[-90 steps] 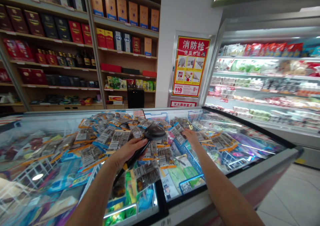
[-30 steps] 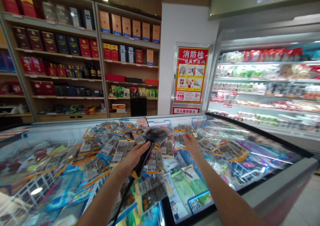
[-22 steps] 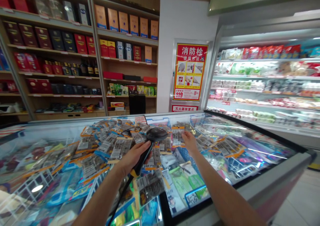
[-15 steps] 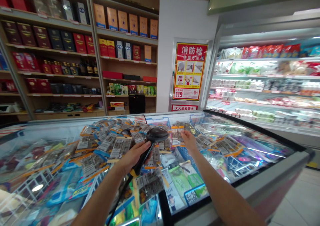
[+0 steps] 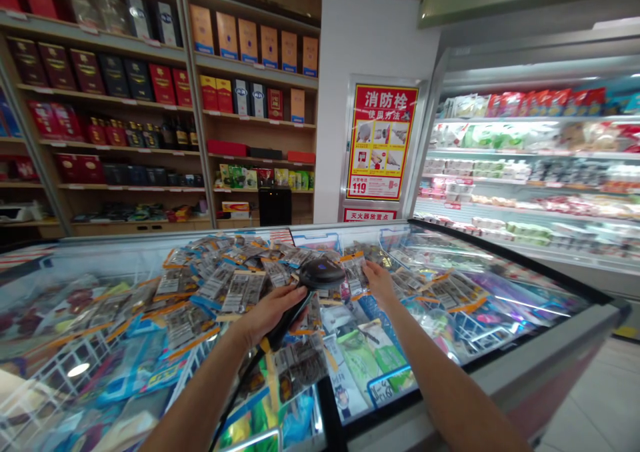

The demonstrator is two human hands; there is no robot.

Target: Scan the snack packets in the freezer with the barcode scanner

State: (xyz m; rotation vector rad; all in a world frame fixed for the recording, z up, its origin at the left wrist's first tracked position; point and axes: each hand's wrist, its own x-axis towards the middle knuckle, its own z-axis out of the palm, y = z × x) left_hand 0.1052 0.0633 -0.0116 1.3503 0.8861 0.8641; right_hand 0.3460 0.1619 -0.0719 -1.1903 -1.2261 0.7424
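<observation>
Head view: the left hand [image 5: 270, 312] is wrapped around the dark handle of a barcode scanner [image 5: 320, 275], fingers curled over the grip. The scanner's rounded black head sits above and to the right of that hand, just over the freezer lid [image 5: 120, 259], and a thin cable runs from the bottom of the handle down toward the near edge of the lid.

The right hand [image 5: 379, 282] reaches forward just right of the scanner head and pinches the edge of a small packet [image 5: 354, 271], thumb and fingers closed on it. The packet has an orange strip along its top and stands tilted, right beside the scanner head, nearly touching it.

A pile of packets [image 5: 225, 282] of the same kind, grey with orange and blue edges, is spread over the freezer lid to the left of the scanner and behind it. More of them lie on the lid to the right of the right hand. Under the glass of the lid, near its front edge, green and blue bags show.

Behind the freezer lid, to the left, stand wooden shelves [image 5: 195, 105] filled with red, dark and orange boxes. Straight behind it hangs a red sign [image 5: 381, 142] on a white wall. To the right of the lid runs an open cooler [image 5: 530, 165] with lit rows of packaged goods.
</observation>
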